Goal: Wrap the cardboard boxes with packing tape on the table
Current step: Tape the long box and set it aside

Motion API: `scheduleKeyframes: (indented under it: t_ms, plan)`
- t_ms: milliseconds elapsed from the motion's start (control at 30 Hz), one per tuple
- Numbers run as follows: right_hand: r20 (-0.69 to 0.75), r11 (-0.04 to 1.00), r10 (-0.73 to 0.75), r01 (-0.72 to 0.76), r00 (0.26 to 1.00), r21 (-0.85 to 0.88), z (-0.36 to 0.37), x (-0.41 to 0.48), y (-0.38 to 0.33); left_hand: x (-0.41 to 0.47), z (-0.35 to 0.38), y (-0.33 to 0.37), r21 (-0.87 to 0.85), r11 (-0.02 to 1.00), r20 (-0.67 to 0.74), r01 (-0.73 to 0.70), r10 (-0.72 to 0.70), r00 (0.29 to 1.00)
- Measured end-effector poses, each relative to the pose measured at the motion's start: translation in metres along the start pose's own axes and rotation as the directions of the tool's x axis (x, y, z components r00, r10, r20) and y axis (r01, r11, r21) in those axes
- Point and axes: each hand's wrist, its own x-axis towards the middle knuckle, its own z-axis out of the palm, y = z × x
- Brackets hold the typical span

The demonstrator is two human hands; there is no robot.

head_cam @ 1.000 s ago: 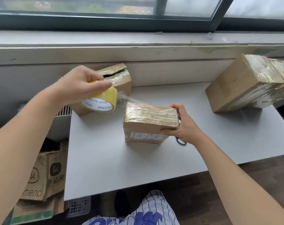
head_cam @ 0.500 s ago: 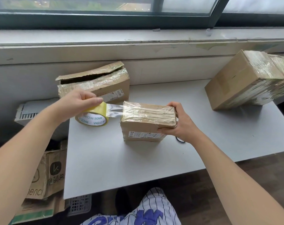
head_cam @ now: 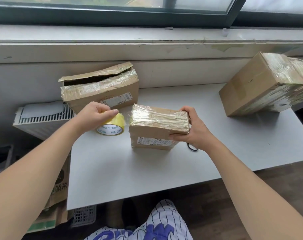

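Left hand [head_cam: 95, 115] grips the yellow tape roll [head_cam: 112, 126], low on the white table [head_cam: 147, 170] — a clear strip runs to the small cardboard box [head_cam: 156, 127]. Right hand [head_cam: 194, 130] clasps that box's right end at table centre. Open-topped box [head_cam: 100, 90] behind; large wrapped box [head_cam: 261, 84] far right.

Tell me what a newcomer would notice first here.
The small taped box at the centre of the table, gripped by the right hand, with the left hand holding a yellow tape roll just left of it. A torn-open box sits behind; a large wrapped box at far right.
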Motion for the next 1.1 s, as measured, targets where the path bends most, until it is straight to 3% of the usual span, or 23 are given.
scheduleKeyframes:
  t_ms: [167, 233, 300, 367, 433, 533, 633, 733, 833, 1100]
  plan:
    - [0.005, 0.992, -0.021, 0.021, 1.0, -0.124, 0.0, -0.008, -0.001, 0.008, 0.025, 0.0, 0.057, 0.998, -0.038, 0.032, -0.03, 0.999]
    - [-0.02, 0.936, -0.077, 0.066, 0.997, -0.346, 0.001, -0.013, -0.007, 0.009, 0.027, 0.001, 0.068, 0.997, -0.036, 0.047, -0.045, 0.998]
    - [-0.04, 0.702, -0.167, 0.091, 0.985, -0.706, 0.006, -0.016, -0.011, 0.01, 0.029, 0.002, 0.098, 0.993, -0.014, 0.061, -0.06, 0.998]
    - [-0.04, 0.449, -0.247, 0.078, 0.968, -0.89, 0.019, -0.02, -0.018, 0.01, 0.031, 0.005, 0.126, 0.99, 0.003, 0.065, -0.066, 0.998]
    - [-0.059, 0.336, -0.196, 0.011, 0.979, -0.942, 0.033, -0.022, -0.028, 0.009, 0.034, 0.007, 0.136, 0.989, 0.005, 0.061, -0.063, 0.998]
    - [-0.091, 0.249, 0.033, -0.096, 0.995, -0.964, 0.047, -0.019, -0.049, 0.008, 0.038, 0.009, 0.138, 0.988, -0.015, 0.072, -0.07, 0.997]
    - [-0.098, 0.288, 0.063, -0.113, 0.993, -0.951, 0.064, -0.016, -0.065, 0.005, 0.039, 0.012, 0.166, 0.983, -0.03, 0.078, -0.074, 0.997]
    - [0.005, 0.363, -0.041, 0.019, 0.999, -0.932, 0.101, -0.016, -0.074, 0.003, 0.041, 0.016, 0.19, 0.978, -0.038, 0.088, -0.082, 0.996]
    - [0.107, 0.337, -0.153, 0.154, 0.982, -0.929, 0.129, -0.012, -0.079, 0.0, 0.038, 0.013, 0.2, 0.971, -0.051, 0.129, -0.121, 0.991]
    - [0.138, 0.277, -0.008, 0.135, 0.99, -0.951, 0.137, 0.002, -0.099, -0.014, 0.041, 0.018, 0.191, 0.969, -0.066, 0.155, -0.144, 0.987]
